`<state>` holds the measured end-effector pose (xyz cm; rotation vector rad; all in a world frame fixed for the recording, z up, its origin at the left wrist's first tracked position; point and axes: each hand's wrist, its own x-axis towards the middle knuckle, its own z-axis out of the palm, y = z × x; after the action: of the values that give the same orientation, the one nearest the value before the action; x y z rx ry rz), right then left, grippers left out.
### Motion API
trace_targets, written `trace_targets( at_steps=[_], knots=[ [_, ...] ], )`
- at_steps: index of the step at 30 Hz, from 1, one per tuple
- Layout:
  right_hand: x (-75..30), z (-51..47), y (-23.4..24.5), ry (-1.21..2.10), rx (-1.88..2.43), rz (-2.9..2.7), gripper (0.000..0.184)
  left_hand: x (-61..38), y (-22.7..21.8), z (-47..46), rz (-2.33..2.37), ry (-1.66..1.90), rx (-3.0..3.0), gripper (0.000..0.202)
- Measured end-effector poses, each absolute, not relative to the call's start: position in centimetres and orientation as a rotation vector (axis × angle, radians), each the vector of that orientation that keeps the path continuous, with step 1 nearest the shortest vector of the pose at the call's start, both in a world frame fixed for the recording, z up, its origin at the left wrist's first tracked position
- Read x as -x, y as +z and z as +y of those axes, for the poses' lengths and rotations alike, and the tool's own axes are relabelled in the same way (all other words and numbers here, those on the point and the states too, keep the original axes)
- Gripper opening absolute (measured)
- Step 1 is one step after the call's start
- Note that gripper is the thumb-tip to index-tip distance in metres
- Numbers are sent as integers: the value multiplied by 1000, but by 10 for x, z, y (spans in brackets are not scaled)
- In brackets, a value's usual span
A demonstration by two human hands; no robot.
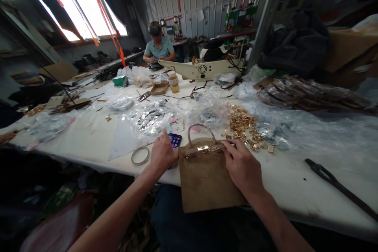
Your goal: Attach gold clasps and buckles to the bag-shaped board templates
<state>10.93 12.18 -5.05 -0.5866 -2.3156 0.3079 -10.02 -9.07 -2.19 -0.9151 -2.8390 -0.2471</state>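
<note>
A brown handbag (206, 183) with a curved top handle and shiny gold hardware stands at the table's front edge, before my lap. My right hand (243, 165) grips its upper right corner, by the strap, with thumb and fingers closed. To the left of the bag, my left hand (163, 152) reaches over a phone (175, 140) with a lit screen, its index finger stretched out. The hand covers part of the phone, so I cannot tell whether it touches it. A roll of tape (140, 155) lies left of that hand.
Gold hardware pieces (240, 122) are heaped beyond the bag. Plastic bags (150, 116) spread across the table (85, 138). A long dark strap (339, 183) lies at right. Farther back are a jar (173, 82), a cream machine (203, 70) and a seated person (159, 47).
</note>
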Motion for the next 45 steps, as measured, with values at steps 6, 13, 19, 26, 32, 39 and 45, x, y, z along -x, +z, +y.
trace_targets(
  at_steps=[6,13,19,26,32,39,45],
  knots=[
    [-109,121,-53,319,608,-2323,29,101,-21,-99,-2843,-233,949,96],
    [-109,121,-52,324,604,-2323,28,100,-23,-125,-2847,-459,1068,85],
    [-108,119,-49,337,592,-2317,28,85,-12,-134,-2682,-795,1185,47],
    [-104,115,-37,324,627,-2386,22,58,-19,-107,-2586,-1114,1419,35],
    [-101,113,-41,454,583,-2384,20,50,-32,-96,-2564,-1145,1370,24],
    [-104,125,-53,478,545,-2290,39,55,-38,-92,-2565,-1376,1159,5],
    [-102,121,-56,360,696,-2324,21,52,-43,-94,-2554,-1804,899,31]
  ],
)
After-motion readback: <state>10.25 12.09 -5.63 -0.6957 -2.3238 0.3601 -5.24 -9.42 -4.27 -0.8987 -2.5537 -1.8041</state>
